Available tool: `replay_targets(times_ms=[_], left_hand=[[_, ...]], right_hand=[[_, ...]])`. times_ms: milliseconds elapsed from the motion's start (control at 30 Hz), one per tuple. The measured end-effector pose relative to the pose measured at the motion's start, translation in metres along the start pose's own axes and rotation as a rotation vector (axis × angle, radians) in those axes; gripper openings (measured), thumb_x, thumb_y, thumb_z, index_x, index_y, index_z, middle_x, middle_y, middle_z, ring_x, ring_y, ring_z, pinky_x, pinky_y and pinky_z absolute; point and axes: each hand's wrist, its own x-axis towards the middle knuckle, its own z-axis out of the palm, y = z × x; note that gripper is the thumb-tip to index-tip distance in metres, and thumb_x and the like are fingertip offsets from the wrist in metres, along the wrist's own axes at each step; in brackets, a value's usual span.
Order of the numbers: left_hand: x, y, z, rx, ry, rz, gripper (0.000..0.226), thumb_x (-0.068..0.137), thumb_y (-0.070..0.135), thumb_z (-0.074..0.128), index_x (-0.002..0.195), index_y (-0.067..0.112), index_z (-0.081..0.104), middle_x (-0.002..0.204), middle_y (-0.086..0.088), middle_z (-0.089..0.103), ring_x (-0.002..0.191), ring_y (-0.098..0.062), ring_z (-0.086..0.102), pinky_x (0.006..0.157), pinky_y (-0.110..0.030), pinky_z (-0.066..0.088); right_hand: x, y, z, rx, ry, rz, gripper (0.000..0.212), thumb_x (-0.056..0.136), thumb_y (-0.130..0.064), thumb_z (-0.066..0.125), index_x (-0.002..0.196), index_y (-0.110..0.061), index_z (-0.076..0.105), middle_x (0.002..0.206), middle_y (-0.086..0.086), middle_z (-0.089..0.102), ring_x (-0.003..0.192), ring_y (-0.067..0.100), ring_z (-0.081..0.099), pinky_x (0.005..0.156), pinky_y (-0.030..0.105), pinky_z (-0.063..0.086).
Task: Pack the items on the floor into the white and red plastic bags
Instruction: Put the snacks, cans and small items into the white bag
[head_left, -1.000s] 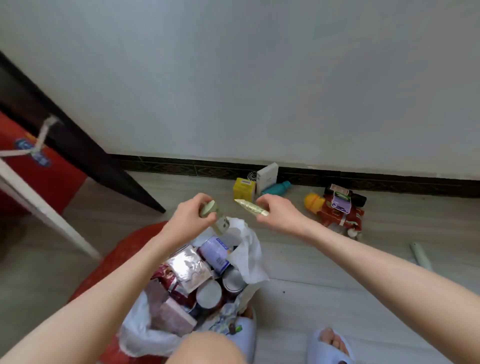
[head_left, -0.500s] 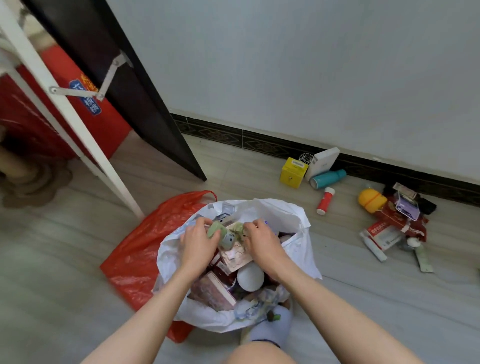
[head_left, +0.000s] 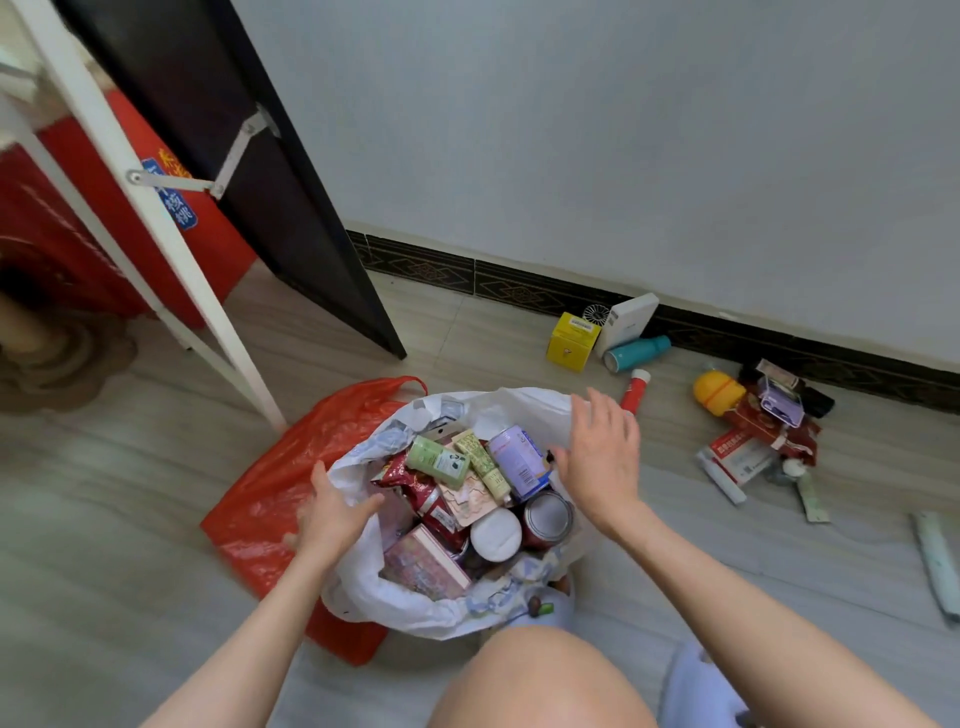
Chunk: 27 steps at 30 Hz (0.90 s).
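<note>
The white plastic bag (head_left: 405, 603) stands open on the floor, full of cans, tubes, packets and boxes. A green tube (head_left: 436, 461) and a cream tube (head_left: 482, 465) lie on top. Under and left of it lies the flat red plastic bag (head_left: 291, 467). My left hand (head_left: 332, 514) is at the white bag's left rim, fingers loosely spread, holding nothing. My right hand (head_left: 602, 457) hovers open over the bag's right rim. Loose items stay on the floor: a yellow box (head_left: 571, 343), a white box (head_left: 626, 322), a teal bottle (head_left: 636, 352), a red tube (head_left: 635, 391).
A heap with a yellow round container (head_left: 719, 392), red packets and a medicine box (head_left: 737, 460) lies at the right by the skirting. A white pale tube (head_left: 937, 561) lies far right. A dark door (head_left: 249, 171) and white frame leg (head_left: 171, 244) stand left. My knee (head_left: 540, 680) is below.
Both hands have let go of the green and cream tubes, which now lie in the white bag. The hands have drawn apart to the bag's rims.
</note>
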Motion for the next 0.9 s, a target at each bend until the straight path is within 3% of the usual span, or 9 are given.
replay_targets(times_ms=[67, 167, 233, 333, 433, 600, 733, 800, 900], left_hand=[[-0.003, -0.006, -0.003, -0.065, -0.047, 0.024, 0.062, 0.081, 0.027, 0.068, 0.130, 0.003, 0.039, 0.126, -0.019, 0.052, 0.115, -0.038, 0.048, 0.087, -0.039, 0.040], [-0.014, -0.006, -0.011, -0.027, -0.040, 0.128, 0.014, 0.084, 0.020, 0.062, 0.085, 0.008, 0.054, 0.079, -0.005, 0.056, 0.084, -0.030, 0.053, 0.061, -0.032, 0.032], [-0.023, -0.010, -0.014, -0.050, -0.039, 0.155, 0.018, 0.085, 0.017, 0.061, 0.074, 0.008, 0.050, 0.065, -0.001, 0.045, 0.070, -0.025, 0.047, 0.057, -0.032, 0.027], [-0.040, -0.011, -0.025, -0.037, 0.016, 0.212, 0.014, 0.084, 0.016, 0.062, 0.082, 0.002, 0.060, 0.066, -0.003, 0.052, 0.066, -0.021, 0.048, 0.057, -0.029, 0.032], [-0.054, 0.000, -0.038, -0.037, 0.104, 0.328, 0.005, 0.083, 0.015, 0.061, 0.078, 0.011, 0.061, 0.064, 0.001, 0.057, 0.069, -0.019, 0.053, 0.056, -0.024, 0.035], [-0.060, 0.007, -0.024, 0.122, 0.051, 0.489, 0.013, 0.083, 0.017, 0.057, 0.078, 0.016, 0.069, 0.090, -0.002, 0.064, 0.097, -0.024, 0.055, 0.074, -0.032, 0.039], [-0.058, -0.023, -0.021, -0.006, -0.110, 0.369, 0.012, 0.088, 0.029, 0.058, 0.097, 0.028, 0.066, 0.144, -0.011, 0.030, 0.136, -0.028, 0.017, 0.110, -0.043, 0.017], [-0.057, -0.037, -0.023, -0.051, -0.199, 0.354, 0.024, 0.091, 0.031, 0.054, 0.113, 0.026, 0.061, 0.153, -0.013, 0.010, 0.142, -0.027, 0.003, 0.114, -0.044, 0.008], [-0.053, -0.043, -0.021, -0.118, -0.276, 0.291, 0.038, 0.096, 0.035, 0.041, 0.127, 0.017, 0.052, 0.154, -0.011, 0.013, 0.143, -0.024, -0.001, 0.115, -0.044, 0.006]], right_hand=[[-0.001, 0.006, -0.001, 0.220, -0.256, 0.275, 0.059, 0.077, -0.027, 0.069, 0.125, -0.003, 0.047, 0.128, 0.018, 0.050, 0.119, 0.034, 0.046, 0.099, 0.040, 0.038], [-0.005, 0.006, -0.013, 0.686, -0.535, 0.533, 0.020, 0.084, -0.022, 0.058, 0.080, -0.003, 0.064, 0.088, 0.017, 0.064, 0.069, 0.023, 0.053, 0.064, 0.030, 0.038], [-0.014, 0.005, -0.021, 0.808, -0.545, 0.520, 0.026, 0.083, -0.015, 0.054, 0.059, -0.008, 0.058, 0.070, 0.012, 0.064, 0.053, 0.014, 0.042, 0.053, 0.027, 0.032], [-0.022, -0.002, -0.049, 0.899, -0.499, 0.487, 0.027, 0.083, -0.011, 0.054, 0.056, -0.010, 0.052, 0.058, 0.007, 0.055, 0.052, 0.015, 0.042, 0.051, 0.023, 0.033], [-0.013, -0.008, -0.089, 0.974, -0.358, 0.437, 0.026, 0.085, -0.008, 0.054, 0.060, -0.008, 0.049, 0.053, 0.003, 0.044, 0.047, 0.011, 0.045, 0.037, 0.009, 0.030], [-0.005, -0.006, -0.124, 0.911, -0.362, 0.286, 0.021, 0.089, -0.020, 0.054, 0.077, -0.005, 0.061, 0.059, 0.004, 0.047, 0.059, 0.013, 0.043, 0.053, 0.020, 0.034], [-0.021, 0.007, -0.120, 0.912, -0.326, 0.301, 0.024, 0.087, -0.018, 0.056, 0.071, -0.001, 0.059, 0.058, 0.007, 0.048, 0.070, 0.020, 0.048, 0.058, 0.026, 0.033], [-0.024, 0.011, -0.118, 0.928, -0.311, 0.320, 0.029, 0.087, -0.019, 0.056, 0.062, -0.004, 0.054, 0.057, 0.007, 0.048, 0.072, 0.020, 0.048, 0.060, 0.027, 0.033], [-0.025, 0.009, -0.115, 0.951, -0.306, 0.333, 0.028, 0.088, -0.019, 0.056, 0.067, -0.001, 0.059, 0.056, 0.007, 0.048, 0.072, 0.021, 0.049, 0.062, 0.027, 0.033]])
